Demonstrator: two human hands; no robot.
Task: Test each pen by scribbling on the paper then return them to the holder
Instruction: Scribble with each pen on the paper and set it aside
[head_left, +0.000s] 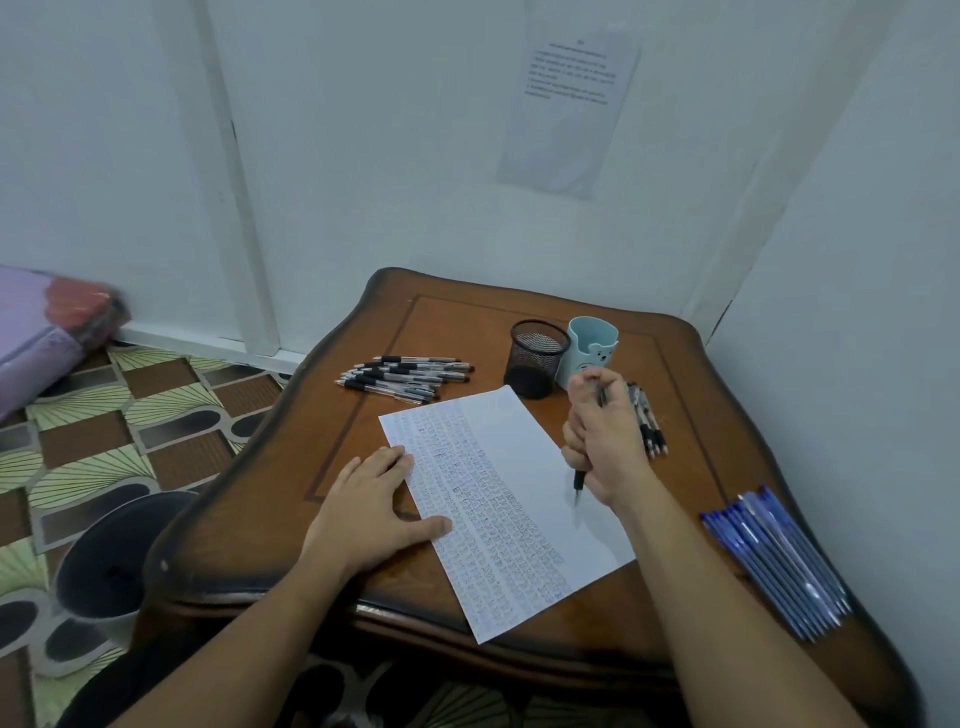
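Here the right hand (605, 441) is fisted around a black pen (578, 480), its tip pointing down over the blank right margin of the paper (519, 499). The tip is blurred, so whether it actually touches the sheet is hard to say. The left hand (374, 512) lies flat with fingers spread, pressing the sheet's left edge to the wooden table (467, 322). The sheet is nearly filled with rows of scribbles, so a stroke made this close to the edge could run off onto the wood. If the flat hand lifts, the sheet, which overhangs the near table edge, could slide under the pen's drag. Two holders stand just beyond the sheet, touching or nearly so: a black mesh cup (537, 358) and a pale blue cup (592, 351). Neither shows any pens, and the pen could easily go into the wrong one. Loose pens lie in three groups: black ones (405, 379) at the far left, a few more (649, 426) behind the writing hand, and blue ones (779, 561) beside the right forearm. A careless sweep of that arm might roll the blue ones off, and tested and untested pens could get mixed.
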